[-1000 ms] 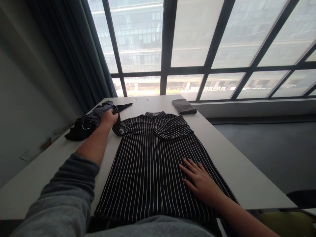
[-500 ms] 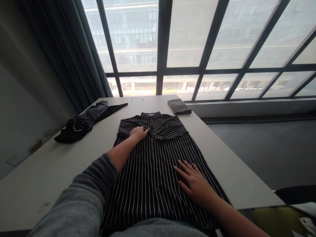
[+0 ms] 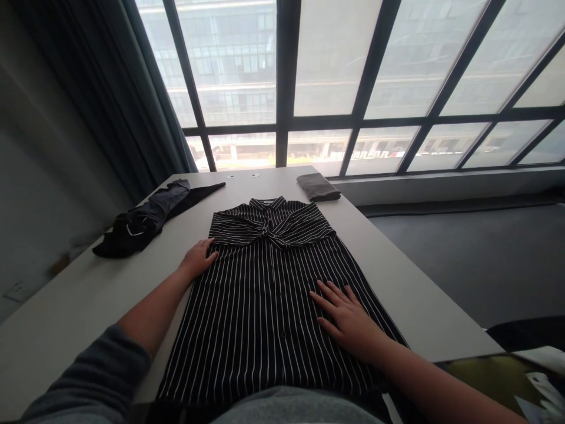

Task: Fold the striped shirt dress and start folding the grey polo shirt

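A black dress with thin white stripes (image 3: 265, 294) lies flat on the white table (image 3: 79, 294), collar toward the window and both short sleeves folded in across the chest. My left hand (image 3: 197, 259) rests at the dress's left edge just below the folded sleeve, fingers on the fabric. My right hand (image 3: 348, 318) lies flat with fingers spread on the lower right part of the dress. Neither hand holds anything.
A heap of dark clothes (image 3: 145, 218) sits at the table's far left. A folded grey cloth (image 3: 318, 186) lies at the far right corner. Large windows and a dark curtain (image 3: 110, 100) stand behind the table. The table's right edge drops to a grey floor.
My left hand let go of the left sleeve after folding it across the chest, then drew back to the dress's left edge. My right hand stayed flat on the dress.
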Demonstrator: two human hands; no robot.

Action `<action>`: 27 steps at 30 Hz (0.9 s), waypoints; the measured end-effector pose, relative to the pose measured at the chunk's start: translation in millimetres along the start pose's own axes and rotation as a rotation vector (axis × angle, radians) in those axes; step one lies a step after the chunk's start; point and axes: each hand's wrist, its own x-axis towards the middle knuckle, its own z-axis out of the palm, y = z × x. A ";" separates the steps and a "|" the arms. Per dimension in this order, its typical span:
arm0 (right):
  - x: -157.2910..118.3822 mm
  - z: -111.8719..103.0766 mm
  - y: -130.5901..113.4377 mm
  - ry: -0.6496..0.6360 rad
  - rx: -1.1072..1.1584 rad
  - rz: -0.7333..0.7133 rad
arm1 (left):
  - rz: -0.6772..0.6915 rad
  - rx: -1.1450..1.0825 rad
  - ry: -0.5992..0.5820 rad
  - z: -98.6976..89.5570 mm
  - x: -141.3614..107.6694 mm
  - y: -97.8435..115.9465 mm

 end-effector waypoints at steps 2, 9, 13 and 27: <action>10.5 -11.3 -4.3 0.015 -0.008 -0.004 | 0.007 -0.051 0.042 0.3 4.7 -6.2; 119.6 -57.1 -33.7 0.164 -0.055 -0.198 | -0.089 -0.114 0.086 -4.3 19.8 -9.9; 202.6 -61.6 -48.5 0.239 -0.144 -0.215 | -0.133 -0.117 0.086 -5.8 18.6 -6.6; 280.8 -54.4 -58.0 0.266 -0.247 -0.333 | -0.217 -0.169 0.079 -6.4 13.2 -1.8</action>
